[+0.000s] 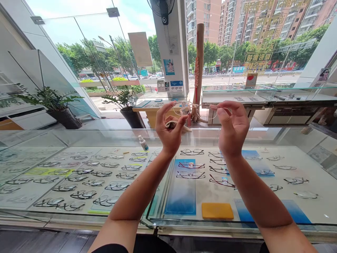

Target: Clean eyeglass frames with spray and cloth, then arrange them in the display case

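Observation:
A pair of thin-framed eyeglasses (199, 105) is raised above the glass counter, level across the view between both hands. My left hand (170, 130) pinches its left side, and a pale cloth (171, 124) is tucked in the same hand's curled fingers. On the other side, my right hand (233, 126) grips the right end of the frame between thumb and fingers. Light from the window makes the rims and lenses hard to make out. Below stands a small white spray bottle (143, 143) on the counter top, left of my left forearm.
Beneath the glass counter (105, 137) lie rows of eyeglasses (83, 194), blue cards (181, 196) and a yellow case (217, 211). Beyond it are potted plants (129, 105), a wooden post (199, 70), further display cases (237, 95) and large windows.

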A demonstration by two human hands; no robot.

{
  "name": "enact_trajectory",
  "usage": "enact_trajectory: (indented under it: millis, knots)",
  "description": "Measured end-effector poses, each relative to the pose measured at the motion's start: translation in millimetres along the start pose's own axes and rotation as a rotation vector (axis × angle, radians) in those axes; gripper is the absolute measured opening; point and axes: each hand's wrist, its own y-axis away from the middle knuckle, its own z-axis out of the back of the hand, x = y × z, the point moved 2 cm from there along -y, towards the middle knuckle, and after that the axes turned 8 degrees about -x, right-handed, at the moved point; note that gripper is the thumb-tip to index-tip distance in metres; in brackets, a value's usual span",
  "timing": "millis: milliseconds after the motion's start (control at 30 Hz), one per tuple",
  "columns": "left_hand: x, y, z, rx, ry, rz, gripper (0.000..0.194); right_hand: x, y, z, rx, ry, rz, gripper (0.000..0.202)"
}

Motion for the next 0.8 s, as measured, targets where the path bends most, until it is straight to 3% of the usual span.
enact_trajectory:
  millis: [367,600,800]
  knots:
    - [8.2,-0.8,3.9,0.119,0.011,0.096,0.06,-5.4,-0.4,-0.9,-0.019,-0.002,-0.058,0.011]
    - [-1.6,-1.4,2.2,0.083,-0.027,0.185,0.058,-5.4,-0.9,-1.8,0.015,0.068,-0.123,0.01]
    - [-3.8,-5.2,4.3,0.08,-0.001,0.246,0.061,-22.3,-3.2,0.5,0.0,0.042,-0.281,0.015]
